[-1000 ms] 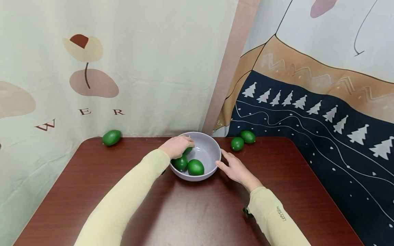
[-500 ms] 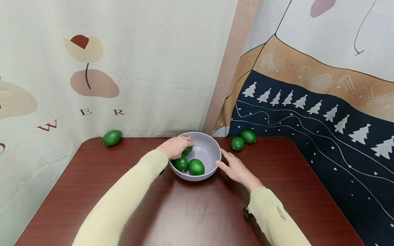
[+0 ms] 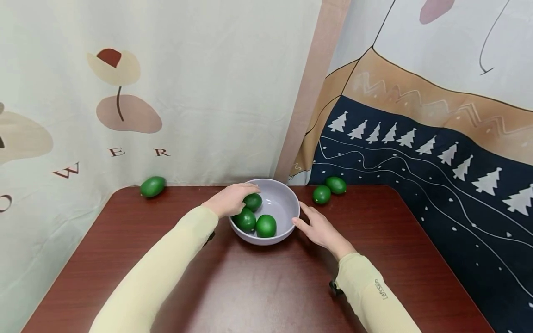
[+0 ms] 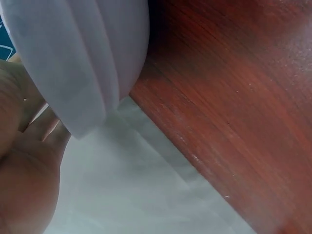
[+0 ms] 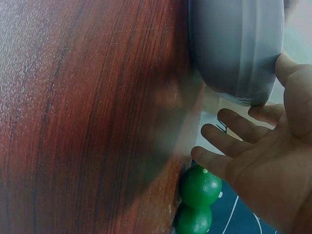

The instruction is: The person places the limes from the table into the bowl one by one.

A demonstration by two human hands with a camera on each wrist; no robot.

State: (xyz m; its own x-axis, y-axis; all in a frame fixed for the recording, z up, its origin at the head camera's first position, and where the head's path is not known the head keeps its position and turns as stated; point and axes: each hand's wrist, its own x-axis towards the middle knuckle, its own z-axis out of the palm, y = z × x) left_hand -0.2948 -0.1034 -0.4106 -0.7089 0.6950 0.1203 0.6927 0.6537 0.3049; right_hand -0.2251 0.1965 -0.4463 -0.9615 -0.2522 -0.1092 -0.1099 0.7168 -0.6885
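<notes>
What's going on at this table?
Someone's left hand reaches over the left rim of a bowl, right by a lime inside. Two other limes lie in it too. The right hand touches the bowl's right side. Three more are outside, at the table's far edge: one left, two right.

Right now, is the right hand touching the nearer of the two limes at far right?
Apart. Head view: a strip of bare table shows between the right hand and the nearer lime.
</notes>
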